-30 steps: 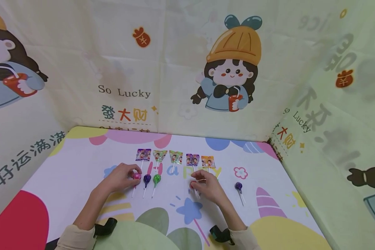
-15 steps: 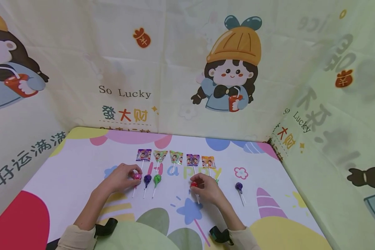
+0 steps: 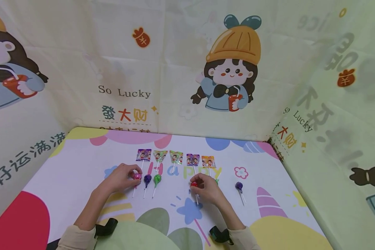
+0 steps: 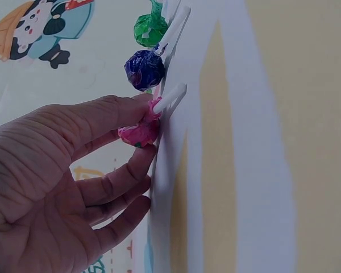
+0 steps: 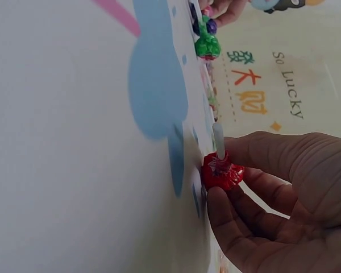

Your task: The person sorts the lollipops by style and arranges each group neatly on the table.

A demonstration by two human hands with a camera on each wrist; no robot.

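Observation:
My left hand [image 3: 122, 177] pinches a pink lollipop [image 4: 141, 132] by its wrapped head, its white stick pointing toward me on the table. Just right of it lie a dark purple lollipop [image 3: 147, 179] and a green lollipop [image 3: 157, 179], side by side. Farther right, my right hand [image 3: 207, 187] holds a red lollipop [image 5: 221, 173] between thumb and finger, down at the tabletop. Partly hidden behind that hand is something green [image 3: 217, 181]. Another purple lollipop [image 3: 239, 186] lies alone on the right.
Behind the hands runs a row of flat-wrapped lollipops, from a purple one [image 3: 143, 155] to an orange one [image 3: 208, 161]. The table [image 3: 81, 156] has a printed cover. A cartoon-printed cloth [image 3: 175, 69] stands behind it and at both sides.
My right hand has shifted slightly down and turned, bringing the red lollipop and its stick more into view. The left hand has stayed in place on the pink lollipop.

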